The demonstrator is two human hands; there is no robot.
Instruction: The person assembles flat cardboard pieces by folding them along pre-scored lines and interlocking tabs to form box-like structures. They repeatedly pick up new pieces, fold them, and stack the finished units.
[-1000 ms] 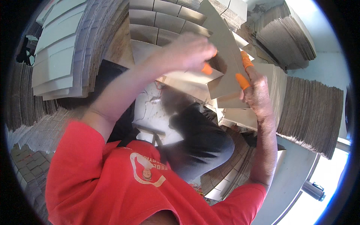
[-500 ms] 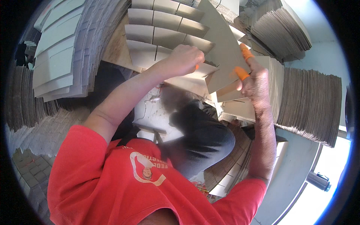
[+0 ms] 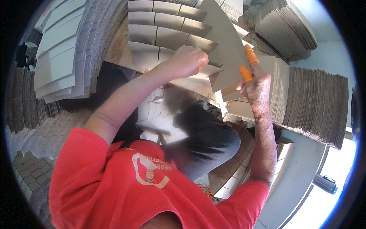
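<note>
A grid of slotted cardboard partition strips stands on edge in front of me, several strips side by side. Across their right ends leans a long cardboard panel. My left hand is closed at the nearest strip, close to where it meets the panel; an orange finger cover peeks out beneath, and most of its fingertips are hidden. My right hand is at the panel's right edge, thumb and index finger stretched apart in orange finger covers. Its other fingers are partly hidden.
Tall stacks of cardboard sheets stand around me: a slotted stack at left, a thick stack at right and another stack at far right. The strips rest on a wooden board. My bent knee is below.
My right hand has shifted slightly left and its thumb sits a little higher against the panel. The left hand stays in place at the nearest strip.
</note>
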